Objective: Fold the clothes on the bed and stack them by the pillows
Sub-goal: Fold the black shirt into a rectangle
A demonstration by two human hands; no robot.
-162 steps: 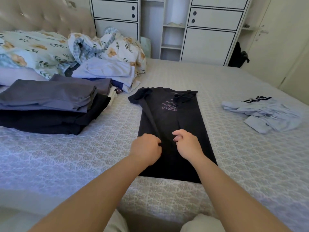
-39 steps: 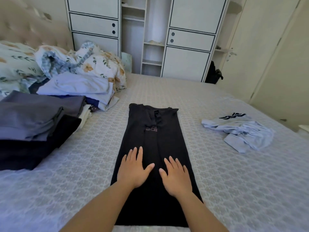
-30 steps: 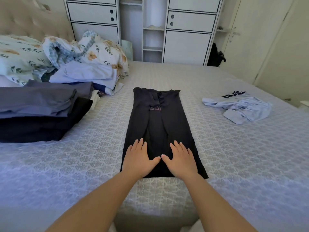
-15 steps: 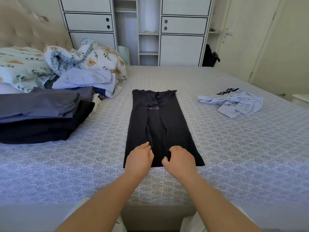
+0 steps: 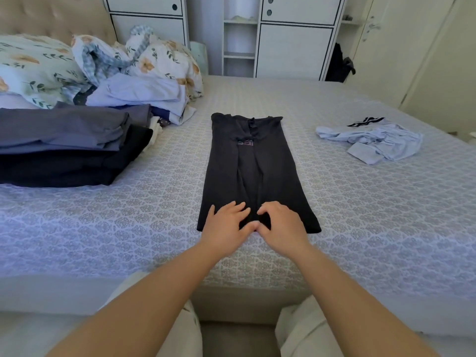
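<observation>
Clothes are the matter here, and the one in work is the black shirt (image 5: pixel 253 173), which lies flat on the bed (image 5: pixel 360 240) as a long narrow strip, both sides already turned in to the middle. At its near hem the left hand (image 5: pixel 226 225) and the right hand (image 5: pixel 279 226) sit side by side, thumbs almost touching. The left hand's fingers lie quite straight on the cloth; the right hand's fingers are curled, and it seems they pinch the hem, though the dark fabric hides the grip. I think the hands are at the hem because the next fold should bring this end up toward the collar.

Farther to the right, well apart from the shirt, a light blue garment (image 5: pixel 373 143) lies crumpled and not yet folded. To the left, a stack of folded dark clothes (image 5: pixel 67 148) rests beside the floral pillows (image 5: pixel 33 70), with a lighter folded pile (image 5: pixel 144 96) behind it; this is where the finished pieces go. At the far wall stands a white wardrobe (image 5: pixel 293 47).
</observation>
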